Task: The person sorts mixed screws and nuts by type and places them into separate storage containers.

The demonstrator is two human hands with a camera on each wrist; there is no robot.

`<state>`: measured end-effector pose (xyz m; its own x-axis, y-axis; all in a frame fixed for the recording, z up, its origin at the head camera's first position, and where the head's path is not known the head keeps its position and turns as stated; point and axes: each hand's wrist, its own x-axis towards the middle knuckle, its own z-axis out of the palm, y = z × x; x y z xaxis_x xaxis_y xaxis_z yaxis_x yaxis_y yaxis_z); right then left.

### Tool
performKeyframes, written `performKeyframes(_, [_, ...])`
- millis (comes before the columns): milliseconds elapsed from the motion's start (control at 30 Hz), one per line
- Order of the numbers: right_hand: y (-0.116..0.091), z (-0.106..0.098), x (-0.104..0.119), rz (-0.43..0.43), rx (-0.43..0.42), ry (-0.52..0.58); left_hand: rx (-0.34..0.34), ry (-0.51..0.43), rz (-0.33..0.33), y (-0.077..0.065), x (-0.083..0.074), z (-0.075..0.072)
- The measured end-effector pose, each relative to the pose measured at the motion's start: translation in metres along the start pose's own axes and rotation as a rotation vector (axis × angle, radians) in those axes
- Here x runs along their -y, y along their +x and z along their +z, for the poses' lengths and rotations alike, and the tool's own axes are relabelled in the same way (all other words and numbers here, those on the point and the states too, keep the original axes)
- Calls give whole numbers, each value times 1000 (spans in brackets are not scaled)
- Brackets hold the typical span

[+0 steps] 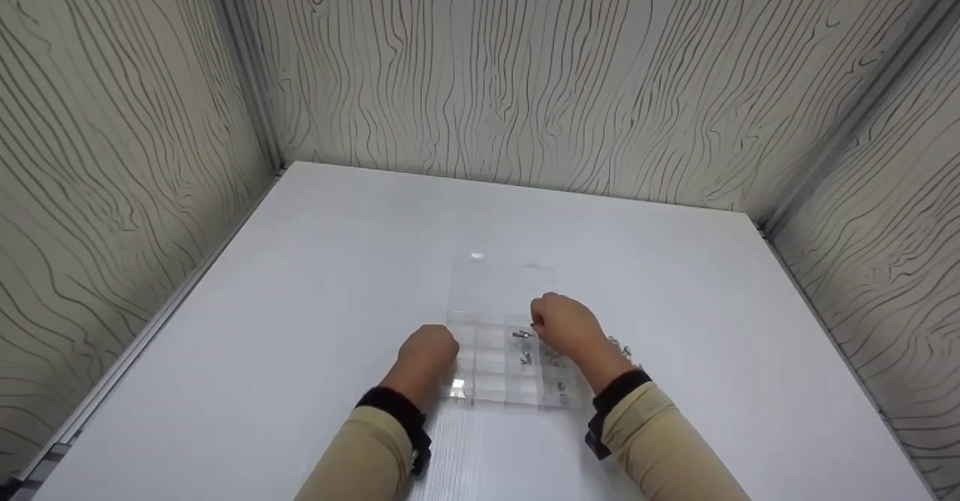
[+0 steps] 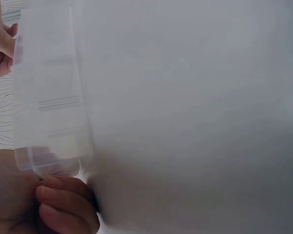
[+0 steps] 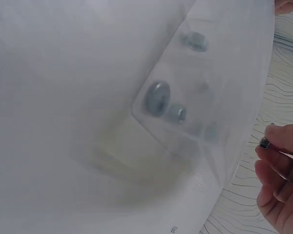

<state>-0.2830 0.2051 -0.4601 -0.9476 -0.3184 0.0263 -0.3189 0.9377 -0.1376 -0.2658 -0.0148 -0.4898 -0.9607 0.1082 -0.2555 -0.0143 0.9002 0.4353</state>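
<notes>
Pinching small metal part in right hand, over right side of compartment box; grasping its left edge with left hand — best to brace steadily, lower close, then let go.

Here's the right hand, covering the far right corner of the box, and its forearm hides part of the loose pile on the side toward the desk's right edge! Its pinched bit sits half behind the fingertips, too small to tell what kind. Over to the left hand: from above, its fingers are out of sight; at its wrist, it's cut off lower left. Through cloudy plastic, the hardware is a blur! Both sleeves run off the bottom, and so does the desk's near edge.
</notes>
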Motion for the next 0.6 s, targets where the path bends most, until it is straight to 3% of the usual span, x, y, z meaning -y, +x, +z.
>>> performKeyframes(367, [2, 8, 4, -13, 15, -1, -17, 17, -13, 1, -2, 0])
performKeyframes(600, [0, 3, -14, 74, -5, 70, -19, -23, -28, 1, -1, 0])
